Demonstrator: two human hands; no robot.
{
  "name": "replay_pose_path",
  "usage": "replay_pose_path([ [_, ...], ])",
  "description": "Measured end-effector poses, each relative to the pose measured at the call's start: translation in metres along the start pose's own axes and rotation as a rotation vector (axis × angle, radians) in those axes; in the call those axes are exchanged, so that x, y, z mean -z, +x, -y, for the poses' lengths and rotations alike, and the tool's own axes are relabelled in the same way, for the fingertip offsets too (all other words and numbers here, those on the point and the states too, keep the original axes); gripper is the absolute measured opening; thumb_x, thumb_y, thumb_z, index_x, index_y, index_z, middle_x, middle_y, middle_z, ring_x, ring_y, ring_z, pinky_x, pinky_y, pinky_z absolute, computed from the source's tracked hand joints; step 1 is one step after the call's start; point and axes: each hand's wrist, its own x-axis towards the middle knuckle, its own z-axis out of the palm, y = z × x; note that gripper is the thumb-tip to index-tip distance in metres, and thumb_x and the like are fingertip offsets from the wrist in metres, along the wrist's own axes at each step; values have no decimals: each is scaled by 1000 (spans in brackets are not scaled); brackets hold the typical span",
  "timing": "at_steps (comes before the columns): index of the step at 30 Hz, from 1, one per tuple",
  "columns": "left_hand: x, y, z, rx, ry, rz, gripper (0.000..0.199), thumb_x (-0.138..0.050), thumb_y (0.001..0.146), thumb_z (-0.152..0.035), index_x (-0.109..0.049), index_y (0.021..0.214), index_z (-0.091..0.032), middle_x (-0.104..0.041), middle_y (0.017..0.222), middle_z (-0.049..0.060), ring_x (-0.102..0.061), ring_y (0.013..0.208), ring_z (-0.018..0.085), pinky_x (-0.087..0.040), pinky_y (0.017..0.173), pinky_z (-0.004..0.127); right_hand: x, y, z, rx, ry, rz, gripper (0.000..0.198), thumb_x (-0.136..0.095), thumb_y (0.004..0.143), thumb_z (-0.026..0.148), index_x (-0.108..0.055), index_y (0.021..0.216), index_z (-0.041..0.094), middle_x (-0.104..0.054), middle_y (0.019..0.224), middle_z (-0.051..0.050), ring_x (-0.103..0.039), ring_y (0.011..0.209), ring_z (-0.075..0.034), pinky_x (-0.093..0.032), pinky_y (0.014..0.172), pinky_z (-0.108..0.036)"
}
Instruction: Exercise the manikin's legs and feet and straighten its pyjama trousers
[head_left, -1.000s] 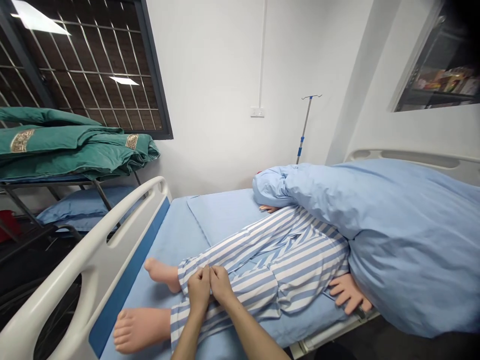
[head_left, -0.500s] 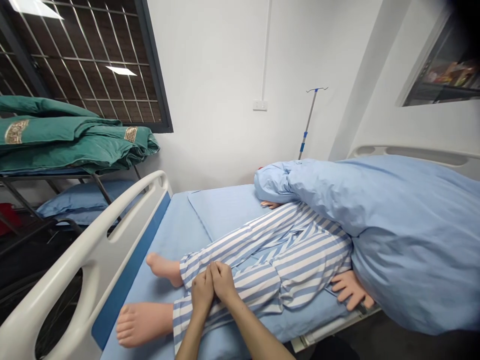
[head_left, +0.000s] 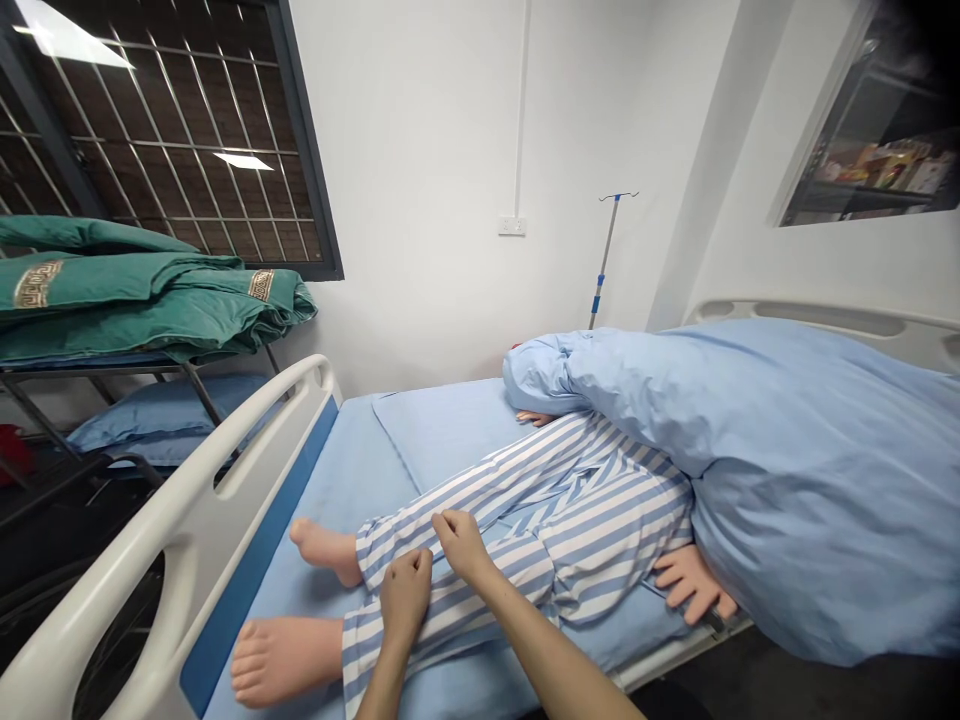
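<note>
A care manikin in blue-and-white striped trousers (head_left: 619, 520) lies on the bed (head_left: 330, 470), its bare feet towards the left. My left hand (head_left: 406, 592) is curled into a fist over the shin of the nearer leg. A little higher and to the right, my right hand (head_left: 461, 545), also a fist, is over the legs. Nothing shows in either fist; whether they touch the cloth I cannot tell. The nearer foot (head_left: 285, 660) and farther foot (head_left: 328, 552) stick out of the trouser legs. A blue quilt (head_left: 795, 450) hides the manikin's upper body, but its hand (head_left: 694, 582) shows beside the hip.
A white footboard (head_left: 202, 520) rises at the left end of the bed. Behind it, green folded bedding (head_left: 150, 300) lies on a metal-framed bed. An IV pole (head_left: 604, 265) stands by the far wall. The quilt hangs over the bed's near right edge.
My fists were side by side, touching, and are now apart. The right one has moved right and slightly up, the left a little down. The view has shifted slightly.
</note>
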Motion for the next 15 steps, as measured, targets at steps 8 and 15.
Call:
replay_pose_path([
  [8,2,0,-7,38,79,33,36,-31,79,-36,-47,52,-19,-58,64,4,-50,63,16,-26,53,25,-9,-11,-24,8,-159,43,33,-40,74,23,-35,42,16,-30,42,5,-26,45,-6,-16,47,-22],
  [15,0,-1,-4,30,57,35,35,-32,78,-37,-44,49,-19,-54,58,2,-45,58,15,-25,52,26,-5,-11,-22,-22,-122,30,33,-40,75,23,-34,44,15,-30,42,5,-27,45,-6,-16,47,-22],
])
